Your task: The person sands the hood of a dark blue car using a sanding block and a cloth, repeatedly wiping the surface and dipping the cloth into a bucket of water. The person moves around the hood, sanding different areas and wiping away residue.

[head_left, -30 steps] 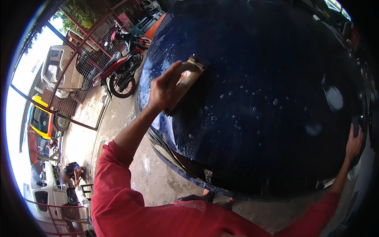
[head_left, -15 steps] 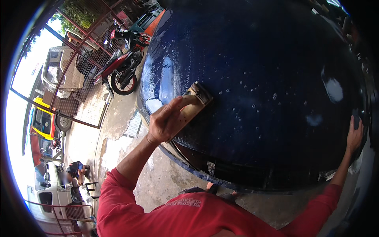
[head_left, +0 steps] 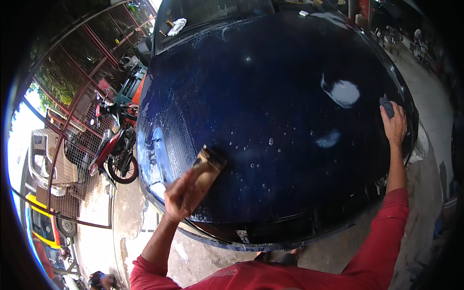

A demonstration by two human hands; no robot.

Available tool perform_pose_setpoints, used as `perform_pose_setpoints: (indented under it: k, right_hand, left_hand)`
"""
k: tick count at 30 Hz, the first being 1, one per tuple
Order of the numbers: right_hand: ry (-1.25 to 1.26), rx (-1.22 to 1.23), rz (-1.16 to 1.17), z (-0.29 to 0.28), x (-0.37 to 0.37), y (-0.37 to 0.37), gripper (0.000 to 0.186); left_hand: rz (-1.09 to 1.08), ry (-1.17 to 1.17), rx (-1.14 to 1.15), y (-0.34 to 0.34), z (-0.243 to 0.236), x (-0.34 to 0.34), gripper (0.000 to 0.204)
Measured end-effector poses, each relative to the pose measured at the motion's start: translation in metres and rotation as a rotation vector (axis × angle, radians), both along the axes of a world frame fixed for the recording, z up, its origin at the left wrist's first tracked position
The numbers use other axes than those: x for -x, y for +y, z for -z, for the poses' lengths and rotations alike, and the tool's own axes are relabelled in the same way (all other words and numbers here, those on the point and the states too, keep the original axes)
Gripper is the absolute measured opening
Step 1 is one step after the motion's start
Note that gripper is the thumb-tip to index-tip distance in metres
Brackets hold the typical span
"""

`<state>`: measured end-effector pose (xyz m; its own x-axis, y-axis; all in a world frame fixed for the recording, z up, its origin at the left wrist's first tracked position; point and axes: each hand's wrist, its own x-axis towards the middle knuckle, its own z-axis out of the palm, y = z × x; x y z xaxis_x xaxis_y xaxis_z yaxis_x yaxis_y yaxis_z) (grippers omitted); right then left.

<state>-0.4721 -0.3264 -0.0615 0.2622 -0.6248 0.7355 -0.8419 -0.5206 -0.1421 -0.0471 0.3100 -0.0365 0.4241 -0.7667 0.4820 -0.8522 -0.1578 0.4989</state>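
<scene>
A wet, dark blue car hood [head_left: 270, 87] spreads in front of me, with water drops and two pale patches on its right half. My left hand [head_left: 180, 195] is closed around a long, tan sanding block [head_left: 207, 175], tilted across the hood's near left part. Dark material shows at the block's far end. White, wet streaks lie on the paint left of it. At the hood's right edge, my right hand [head_left: 396, 124] grips a small, dark grey pad [head_left: 386, 107], possibly a folded cloth or sponge, against the surface.
A red and black motorcycle [head_left: 121, 154] stands left of the car, before a wire mesh fence [head_left: 72, 179]. A white bucket [head_left: 420, 145] sits by the right fender. Beside the windshield lies a crumpled white item [head_left: 177, 26]. A person crouches at the lower left.
The view has tilted up, showing the windshield and more of the right side. Both hands keep hold of their things, and the block stays on the hood's near left part.
</scene>
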Motion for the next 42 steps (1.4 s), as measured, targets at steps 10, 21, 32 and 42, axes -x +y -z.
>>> perform_pose_setpoints:
  k: [10,21,32,42]
  right_hand:
    - [0.007,-0.067,-0.019,0.011,0.013,-0.022,0.056]
    - [0.122,0.020,0.074,0.031,0.029,-0.058,0.060]
    - [0.146,-0.048,0.094,0.034,0.032,-0.068,0.072]
    - [0.249,0.086,0.130,0.044,0.051,-0.093,0.073]
  left_hand:
    - [-0.367,-0.143,0.003,-0.262,-0.064,-0.282,0.046]
    - [0.059,-0.051,0.045,-0.008,-0.004,-0.048,0.050]
    - [-0.379,-0.391,0.026,-0.039,-0.003,-0.088,0.044]
    - [-0.361,-0.483,0.031,-0.089,-0.020,-0.247,0.045]
